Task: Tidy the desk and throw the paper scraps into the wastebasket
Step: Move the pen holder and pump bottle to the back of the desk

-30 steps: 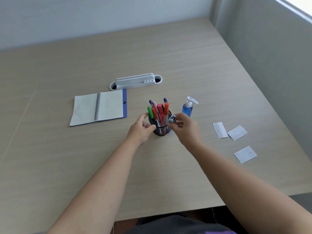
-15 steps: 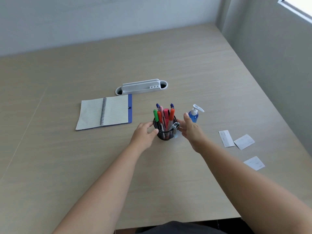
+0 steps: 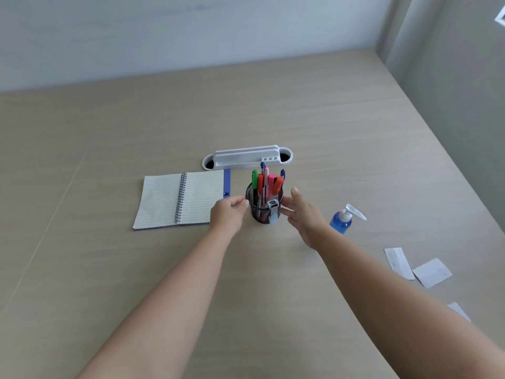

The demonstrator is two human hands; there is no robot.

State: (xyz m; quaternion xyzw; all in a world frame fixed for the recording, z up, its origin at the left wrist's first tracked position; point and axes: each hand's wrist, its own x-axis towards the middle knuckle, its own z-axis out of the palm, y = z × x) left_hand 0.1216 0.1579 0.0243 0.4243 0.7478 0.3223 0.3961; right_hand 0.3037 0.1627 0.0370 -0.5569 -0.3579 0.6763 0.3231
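A black mesh pen cup [image 3: 263,213] full of coloured pens and markers stands mid-desk, with a small grey sharpener [image 3: 272,205] inside its front wall. My left hand [image 3: 228,214] pinches the cup's left side with curled fingers. My right hand [image 3: 304,214] is spread flat just right of the cup, fingertips at its wall, holding nothing. Three white paper scraps lie on the desk at the right: one [image 3: 399,262], a second [image 3: 432,272] beside it, and a third [image 3: 459,311] partly hidden by my right forearm. No wastebasket is in view.
An open spiral notebook [image 3: 180,199] lies left of the cup, close to my left hand. A white desk organiser [image 3: 247,157] sits behind the cup. A blue pump bottle [image 3: 341,221] stands right of my right hand. Walls bound the desk [image 3: 82,269] at back and right.
The pen cup has slid left, away from the blue bottle and toward the notebook. My right hand dropped the sharpener into the cup, then opened flat beside it.
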